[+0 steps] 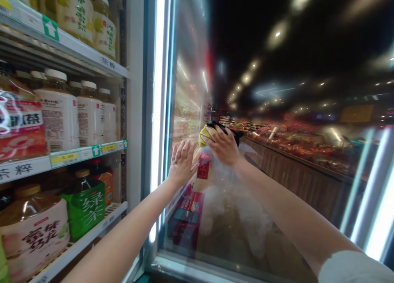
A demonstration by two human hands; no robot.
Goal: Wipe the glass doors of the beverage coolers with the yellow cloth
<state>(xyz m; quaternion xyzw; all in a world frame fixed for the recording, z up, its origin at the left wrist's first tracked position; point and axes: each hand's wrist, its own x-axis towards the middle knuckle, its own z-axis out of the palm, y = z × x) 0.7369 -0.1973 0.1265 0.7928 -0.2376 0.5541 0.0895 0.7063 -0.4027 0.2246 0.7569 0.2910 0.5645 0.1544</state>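
A yellow and black cloth (205, 136) is under my right hand (224, 145), whose fingers bend over it against the glass door (227, 229). To its left, my left hand (182, 162) is raised near the door's lit left edge, its fingers stretched out and nothing in it. Whether its palm touches the glass is hard to tell. Whitish smears or reflections show on the pane below my right hand.
Shelves (114, 147) of bottled drinks stand on the left, with a green-labelled bottle (88, 205) low down. Bright light strips (160, 90) run beside the door. Beyond the glass is a wood-panelled display counter (286, 164).
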